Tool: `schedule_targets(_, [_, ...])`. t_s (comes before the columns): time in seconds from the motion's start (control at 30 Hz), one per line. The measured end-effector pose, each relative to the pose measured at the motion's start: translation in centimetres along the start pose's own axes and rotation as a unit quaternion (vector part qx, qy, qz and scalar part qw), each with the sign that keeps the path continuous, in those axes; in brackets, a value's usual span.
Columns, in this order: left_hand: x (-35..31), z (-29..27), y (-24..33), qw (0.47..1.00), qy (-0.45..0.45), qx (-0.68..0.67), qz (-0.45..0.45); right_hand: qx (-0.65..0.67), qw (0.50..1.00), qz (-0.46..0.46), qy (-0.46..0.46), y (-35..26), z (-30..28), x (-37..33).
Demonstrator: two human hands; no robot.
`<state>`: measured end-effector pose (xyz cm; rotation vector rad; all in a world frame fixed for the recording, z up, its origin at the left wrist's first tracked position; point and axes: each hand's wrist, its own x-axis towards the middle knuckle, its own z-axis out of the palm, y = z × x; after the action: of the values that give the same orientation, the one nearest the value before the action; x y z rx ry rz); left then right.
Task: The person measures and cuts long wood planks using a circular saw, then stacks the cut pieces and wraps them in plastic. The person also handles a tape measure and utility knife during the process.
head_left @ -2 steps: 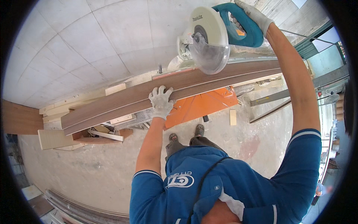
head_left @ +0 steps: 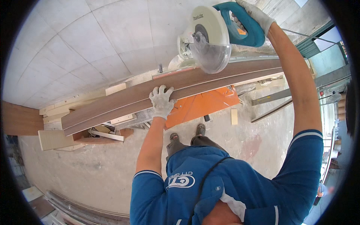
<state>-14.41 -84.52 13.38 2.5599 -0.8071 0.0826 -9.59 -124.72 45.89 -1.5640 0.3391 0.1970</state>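
Crosswise, the brown boards [head_left: 180,83] stretch from left to right.

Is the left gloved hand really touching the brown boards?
Touching. The head view shows the left hand spread across the brown boards, with no visible gap between.

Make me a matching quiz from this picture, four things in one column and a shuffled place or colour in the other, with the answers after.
Things:
1. left hand
2. right hand
3. lower blade guard
4. base panel

Descriptions:
A. orange
B. around the teal handle
C. see-through
D. spread on the brown boards

Pairs: 1-D, 2-B, 3-C, 4-A
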Motion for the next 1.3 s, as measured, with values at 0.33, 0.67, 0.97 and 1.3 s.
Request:
schedule_targets(0.33, [0.7,0.4,-0.4,0.999,0.024,0.014,0.023,-0.183,0.944,-0.098,0.255,17.7,5.2,-10.4])
schedule_targets(0.67, [0.3,0.0,-0.9,0.999,0.020,-0.008,0.043,-0.142,0.934,-0.191,0.265,22.8,8.9,-12.2])
schedule_targets(0.97, [-3.6,-2.5,-4.0,0.997,0.043,0.025,0.063,-0.287,0.910,-0.121,0.273,2.3,3.6,-6.0])
schedule_targets(1.3, [-14.8,-1.6,-2.1,0.995,0.061,-0.063,0.056,-0.131,0.944,-0.203,0.225,2.4,0.4,-4.0])
